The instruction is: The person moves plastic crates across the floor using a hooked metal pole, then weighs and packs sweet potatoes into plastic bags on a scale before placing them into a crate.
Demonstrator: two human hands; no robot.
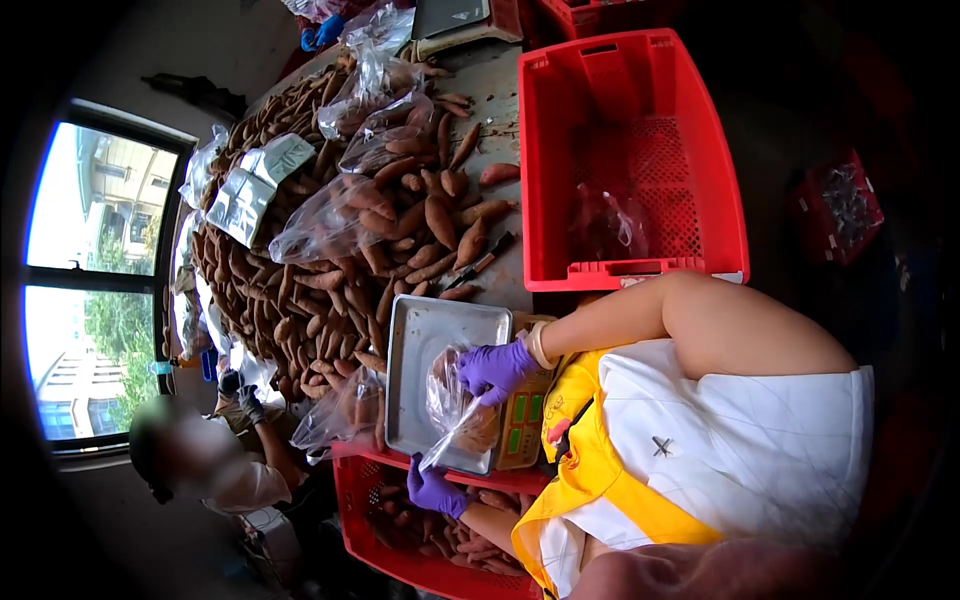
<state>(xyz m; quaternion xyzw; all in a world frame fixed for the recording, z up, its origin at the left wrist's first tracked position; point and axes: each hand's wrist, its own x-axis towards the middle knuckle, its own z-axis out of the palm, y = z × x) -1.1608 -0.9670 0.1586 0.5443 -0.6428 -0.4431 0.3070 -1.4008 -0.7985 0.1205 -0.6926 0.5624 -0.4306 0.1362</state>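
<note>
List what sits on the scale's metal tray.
On the metal tray: a clear plastic bag with brownish contents, the right hand on it; the left hand holds its end. Glove and crumpled plastic partly hide the contents; the surface beneath is covered.

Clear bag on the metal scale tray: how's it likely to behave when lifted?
The clear bag is likely floppy: its film bunches under the right hand and narrows to a creased strip toward the left hand. Probably weighted low, since brownish contents show through. Might slide, as the metal tray looks smooth.
</note>
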